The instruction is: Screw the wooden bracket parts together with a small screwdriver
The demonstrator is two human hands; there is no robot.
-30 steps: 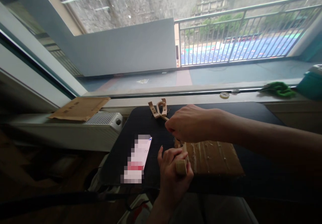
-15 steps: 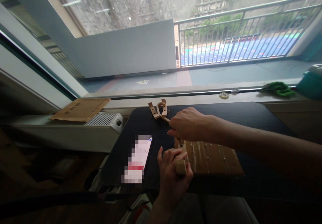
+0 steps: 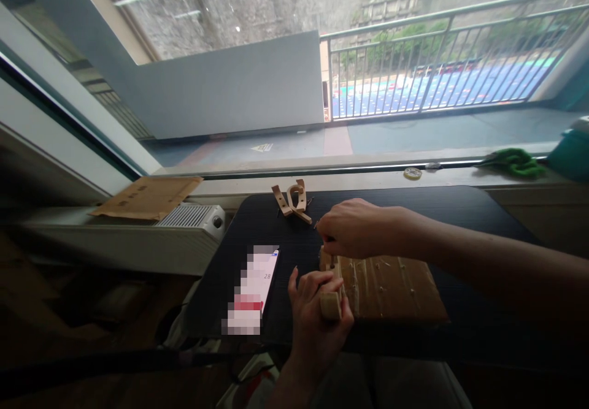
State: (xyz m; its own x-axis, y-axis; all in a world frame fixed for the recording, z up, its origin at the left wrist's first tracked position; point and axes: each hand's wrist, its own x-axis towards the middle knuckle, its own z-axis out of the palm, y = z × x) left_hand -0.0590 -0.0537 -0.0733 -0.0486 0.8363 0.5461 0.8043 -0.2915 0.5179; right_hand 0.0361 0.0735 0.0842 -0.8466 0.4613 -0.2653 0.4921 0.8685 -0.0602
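Observation:
My left hand [image 3: 317, 301] is wrapped round a pale wooden piece [image 3: 331, 306], whose squared end shows between thumb and fingers. The piece lies against the left end of a brown cardboard box [image 3: 391, 286] bound with clear tape. My right hand [image 3: 352, 228] is closed above the far end of that piece. What its fingers grip is mostly hidden; only a small thin tip shows at their left. Further off on the table lie several loose wooden parts [image 3: 289, 199], some with holes and one curved, with thin dark pieces beside them.
A phone with a lit screen [image 3: 264, 280] lies on the dark table [image 3: 221, 262] left of my hands. Beyond the table runs a window sill with a tape roll [image 3: 413, 173] and a green cloth [image 3: 518, 162]. A brown envelope [image 3: 147, 197] rests by a white radiator [image 3: 197, 216].
My right hand has shifted slightly right and down, its wrist turned, uncovering the end of a loose wooden part. My left hand keeps its hold on the wooden piece.

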